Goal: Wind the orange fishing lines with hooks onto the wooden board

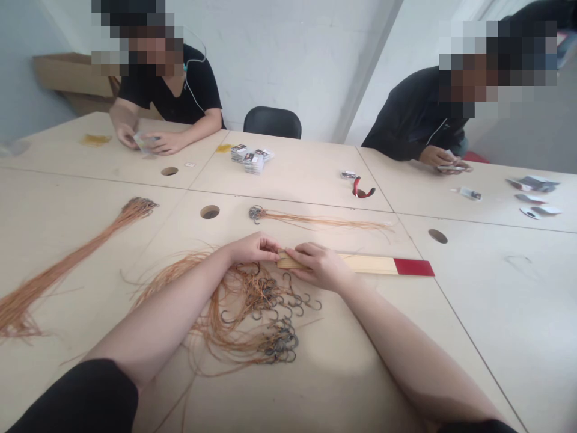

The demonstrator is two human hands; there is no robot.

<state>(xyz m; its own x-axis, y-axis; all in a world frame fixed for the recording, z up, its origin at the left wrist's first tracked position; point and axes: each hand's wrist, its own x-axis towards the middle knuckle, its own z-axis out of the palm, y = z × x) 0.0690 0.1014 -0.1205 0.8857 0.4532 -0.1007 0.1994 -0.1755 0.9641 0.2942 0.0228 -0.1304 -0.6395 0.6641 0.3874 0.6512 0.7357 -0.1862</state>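
Right hand (319, 266) holds wooden strip (372, 264) mid-bench (342, 385); left hand (255, 248) at strip's left end, can't tell if gripping. Left bundle (108, 234) and far bundle (311, 219) look sorted; near hooks (280, 344) loose, likely remaining.

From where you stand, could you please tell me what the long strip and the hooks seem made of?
Long strip: probably wood or bamboo, smooth, given its pale yellow tone; its red end looks painted or covered. Hooks: likely metal, dark grey, judging by their thin, stiff-looking curves.
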